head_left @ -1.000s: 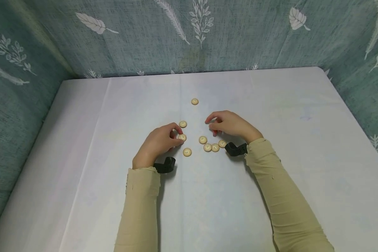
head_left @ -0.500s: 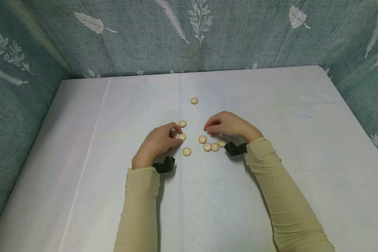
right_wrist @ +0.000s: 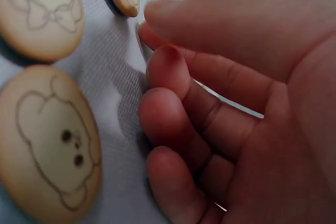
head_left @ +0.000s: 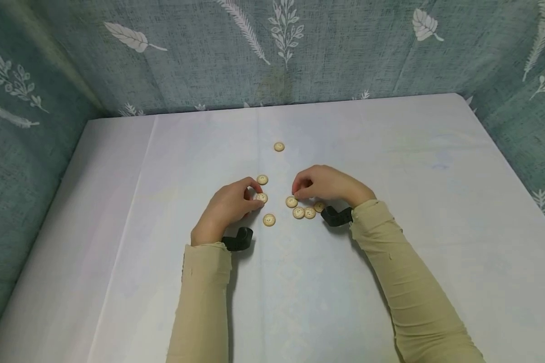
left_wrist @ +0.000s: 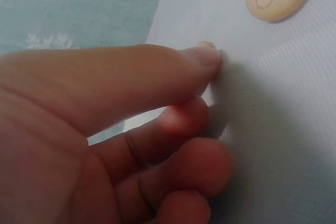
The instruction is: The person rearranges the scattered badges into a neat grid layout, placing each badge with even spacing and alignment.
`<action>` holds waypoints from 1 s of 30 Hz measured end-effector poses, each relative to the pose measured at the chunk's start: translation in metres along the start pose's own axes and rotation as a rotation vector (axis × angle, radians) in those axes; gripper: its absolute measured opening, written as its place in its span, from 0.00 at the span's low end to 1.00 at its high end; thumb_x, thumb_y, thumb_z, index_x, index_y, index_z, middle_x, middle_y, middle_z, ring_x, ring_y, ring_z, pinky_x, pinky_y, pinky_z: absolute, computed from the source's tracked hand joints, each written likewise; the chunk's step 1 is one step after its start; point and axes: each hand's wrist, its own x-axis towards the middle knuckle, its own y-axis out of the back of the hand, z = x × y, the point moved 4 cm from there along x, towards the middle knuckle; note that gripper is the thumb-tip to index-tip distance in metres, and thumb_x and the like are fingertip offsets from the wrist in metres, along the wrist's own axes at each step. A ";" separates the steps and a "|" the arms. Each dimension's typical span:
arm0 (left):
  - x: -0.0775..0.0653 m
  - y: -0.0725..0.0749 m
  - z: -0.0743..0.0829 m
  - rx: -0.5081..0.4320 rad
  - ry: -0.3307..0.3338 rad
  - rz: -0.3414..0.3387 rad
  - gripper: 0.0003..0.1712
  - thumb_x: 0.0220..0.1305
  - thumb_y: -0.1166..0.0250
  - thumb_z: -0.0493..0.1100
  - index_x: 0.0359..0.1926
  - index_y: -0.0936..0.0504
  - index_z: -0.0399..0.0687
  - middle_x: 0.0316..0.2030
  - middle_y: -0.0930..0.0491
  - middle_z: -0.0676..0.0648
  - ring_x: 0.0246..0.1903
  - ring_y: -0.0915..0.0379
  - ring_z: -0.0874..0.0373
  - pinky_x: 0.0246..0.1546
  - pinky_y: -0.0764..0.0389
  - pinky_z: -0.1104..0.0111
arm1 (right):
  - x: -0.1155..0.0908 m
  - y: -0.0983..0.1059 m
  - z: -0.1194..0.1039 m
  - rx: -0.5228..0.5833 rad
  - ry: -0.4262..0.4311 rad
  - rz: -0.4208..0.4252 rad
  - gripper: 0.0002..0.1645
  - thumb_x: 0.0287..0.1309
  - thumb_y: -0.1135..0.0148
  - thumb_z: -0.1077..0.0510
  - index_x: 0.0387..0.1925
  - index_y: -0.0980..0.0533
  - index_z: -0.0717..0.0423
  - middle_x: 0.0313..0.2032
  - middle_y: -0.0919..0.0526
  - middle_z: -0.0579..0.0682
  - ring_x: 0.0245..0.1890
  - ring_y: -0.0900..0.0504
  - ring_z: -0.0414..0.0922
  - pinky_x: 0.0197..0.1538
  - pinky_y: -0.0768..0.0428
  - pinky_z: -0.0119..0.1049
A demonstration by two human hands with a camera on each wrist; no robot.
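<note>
My left hand (head_left: 229, 205) pinches a round pale wooden button (head_left: 263, 197) between thumb and index finger, low over the white table. In the left wrist view only a sliver of that button (left_wrist: 205, 44) shows past the thumb. My right hand (head_left: 328, 183) hovers with loosely bent fingers, thumb and index tips right at the edge of another wooden button (head_left: 291, 202). Nothing shows between those fingers in the right wrist view, where the nearest button (right_wrist: 50, 145) has a bear face drawn around its two holes.
Below the right hand lie several more buttons in a group, among them a button (head_left: 298, 213) touching its neighbour. Single buttons lie farther off: a far button (head_left: 279, 146), another (head_left: 262, 179) beyond the left fingers and one (head_left: 269, 220) nearer me. Leaf-patterned green cloth (head_left: 209, 60) surrounds the white table (head_left: 131, 282).
My right hand has come down and slightly left, its thumb and index drawing closer together beside a button. The left hand keeps its pinch in place.
</note>
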 end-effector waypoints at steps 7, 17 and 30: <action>0.001 -0.001 -0.002 0.011 -0.015 0.022 0.13 0.56 0.39 0.49 0.43 0.27 0.55 0.26 0.28 0.50 0.23 0.32 0.56 0.28 0.33 0.65 | -0.001 -0.002 -0.005 -0.027 0.017 -0.015 0.05 0.53 0.40 0.51 0.33 0.23 0.45 0.22 0.30 0.47 0.24 0.31 0.44 0.31 0.32 0.37; 0.000 0.001 0.001 0.010 -0.034 0.026 0.13 0.57 0.39 0.49 0.43 0.27 0.56 0.26 0.28 0.50 0.23 0.32 0.57 0.28 0.33 0.66 | -0.003 -0.003 -0.010 -0.021 0.012 -0.026 0.11 0.51 0.37 0.48 0.35 0.24 0.46 0.22 0.29 0.47 0.21 0.32 0.44 0.27 0.33 0.36; 0.000 0.001 0.000 0.006 -0.038 0.033 0.13 0.56 0.39 0.48 0.43 0.26 0.56 0.26 0.28 0.50 0.23 0.33 0.56 0.28 0.33 0.66 | -0.001 -0.009 -0.014 -0.070 -0.003 -0.039 0.10 0.51 0.37 0.51 0.35 0.26 0.46 0.22 0.30 0.47 0.21 0.31 0.43 0.27 0.32 0.36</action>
